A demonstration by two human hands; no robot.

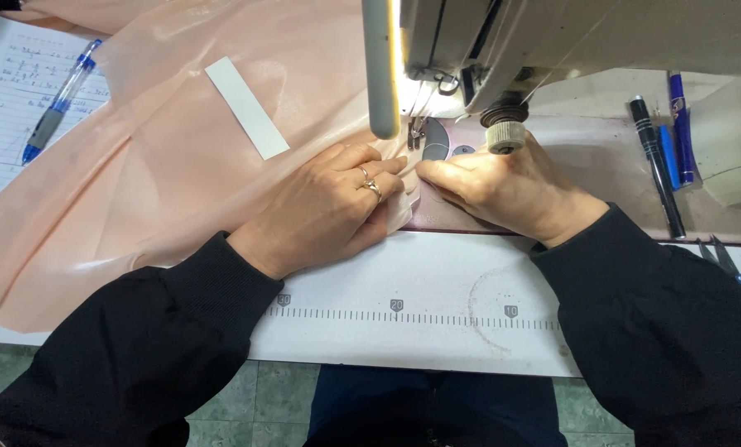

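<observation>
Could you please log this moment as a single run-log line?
left hand: flat on peach fabric | right hand: pinching fabric edge by presser foot | sewing machine: above | pens: right

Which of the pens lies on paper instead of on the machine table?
The clear-barrelled blue pen at top left, resting on the lined sheet; the black pen and blue pens lie right of the machine.

A sheet of thin peach fabric [163,165] covers the white sewing table's [437,273] left part, a white paper strip [246,108] on it, both hands pressing its edge beneath the sewing machine [503,41], pens [660,157] lying right.
</observation>
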